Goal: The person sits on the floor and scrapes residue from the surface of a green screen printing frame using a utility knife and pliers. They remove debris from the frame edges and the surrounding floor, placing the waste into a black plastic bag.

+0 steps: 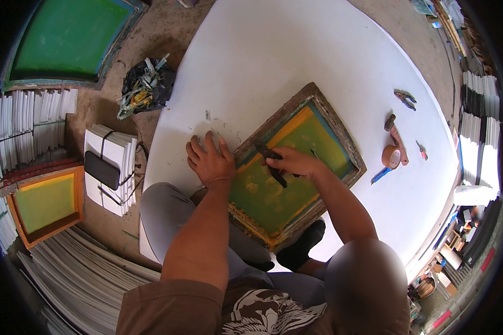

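A worn wooden screen-printing frame (pixel 336 106) with green and yellow mesh lies tilted on the white sheet by my legs. Black-handled pliers (pixel 275 177) are in my right hand (pixel 296 163), held over the mesh. Their jaws meet the inner side of the frame's left rail; whether they grip anything there is too small to tell. My left hand (pixel 212 161) rests palm down on the sheet beside that rail, fingers spread and holding nothing. Small scraps (pixel 208 115) lie beyond its fingertips.
To the right lie another pair of pliers (pixel 405 100), a hammer (pixel 395 134), a tape roll (pixel 391 157), a blue cutter (pixel 380 176) and small red-handled pliers (pixel 422 149). At left are a black scrap bag (pixel 161 92), a phone (pixel 101 170) on a tied white stack, and green (pixel 67 39) and yellow (pixel 44 204) screens.
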`<state>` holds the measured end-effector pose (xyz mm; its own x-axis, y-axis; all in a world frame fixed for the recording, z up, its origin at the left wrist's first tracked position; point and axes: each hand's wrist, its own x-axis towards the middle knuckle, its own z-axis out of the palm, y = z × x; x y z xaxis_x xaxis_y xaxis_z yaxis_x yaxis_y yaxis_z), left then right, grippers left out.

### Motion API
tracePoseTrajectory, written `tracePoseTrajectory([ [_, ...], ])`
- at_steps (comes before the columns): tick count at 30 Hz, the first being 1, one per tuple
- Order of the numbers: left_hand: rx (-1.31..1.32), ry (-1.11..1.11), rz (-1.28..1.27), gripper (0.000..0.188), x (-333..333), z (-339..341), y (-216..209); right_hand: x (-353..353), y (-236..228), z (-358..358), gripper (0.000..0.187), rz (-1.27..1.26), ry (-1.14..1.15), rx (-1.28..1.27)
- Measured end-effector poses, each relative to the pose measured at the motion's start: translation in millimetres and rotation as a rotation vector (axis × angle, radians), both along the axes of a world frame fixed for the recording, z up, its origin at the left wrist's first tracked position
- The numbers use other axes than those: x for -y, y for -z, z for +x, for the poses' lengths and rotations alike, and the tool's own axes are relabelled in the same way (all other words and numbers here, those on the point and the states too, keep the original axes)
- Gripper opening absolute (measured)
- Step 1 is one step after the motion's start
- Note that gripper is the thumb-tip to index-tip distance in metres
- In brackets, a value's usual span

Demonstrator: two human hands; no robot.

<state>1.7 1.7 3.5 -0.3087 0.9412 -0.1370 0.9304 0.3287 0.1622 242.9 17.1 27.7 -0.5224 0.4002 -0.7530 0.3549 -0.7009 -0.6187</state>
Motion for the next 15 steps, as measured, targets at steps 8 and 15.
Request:
tracePoseTrajectory([
  [8,0.041,-0.002,-0.005,0.047,0.2,0.3,-1.4,-13.7,6.1,14.3,0.049,-0.045,-0.045,-0.086],
  [15,0.024,-0.007,0.009,0.046,0.4,-0.7,-0.3,-51.6,2.4,16.4,0.045,-0.093,-0.198,0.016],
])
